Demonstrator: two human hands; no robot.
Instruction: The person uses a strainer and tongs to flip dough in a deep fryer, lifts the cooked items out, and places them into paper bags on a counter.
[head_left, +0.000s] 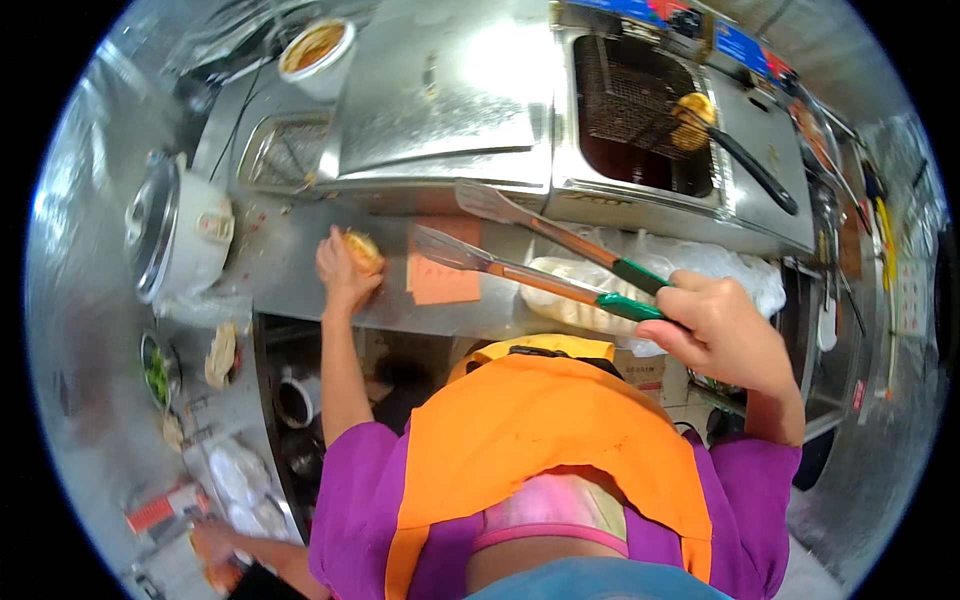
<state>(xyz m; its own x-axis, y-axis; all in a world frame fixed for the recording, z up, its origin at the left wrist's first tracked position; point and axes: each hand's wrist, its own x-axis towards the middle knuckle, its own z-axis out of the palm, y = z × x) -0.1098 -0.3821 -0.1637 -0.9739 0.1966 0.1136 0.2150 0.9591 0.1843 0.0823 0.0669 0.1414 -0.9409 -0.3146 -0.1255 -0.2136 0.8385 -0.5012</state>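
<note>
My left hand (346, 271) holds a golden-brown bun or fried bread (363, 253) above the steel counter. In my right hand (716, 324) is a pair of metal tongs (551, 289) with green grips; its jaws are apart and nothing is between them. Beneath the tongs' tips lie orange paper sheets (448, 281). Beyond them a deep fryer (641, 180) holds dark oil and a wire basket (637, 94). Golden fried pieces (691, 124) rest at a black-handled strainer (752, 171) over the fryer's right side.
A white rice cooker (191, 236) stands at the left, a white tub (319, 56) at the back left. A plastic bag with pale pieces (574, 296) lies before the fryer. At the lower left, another person's hand (214, 541) is near a red-and-white box (169, 508).
</note>
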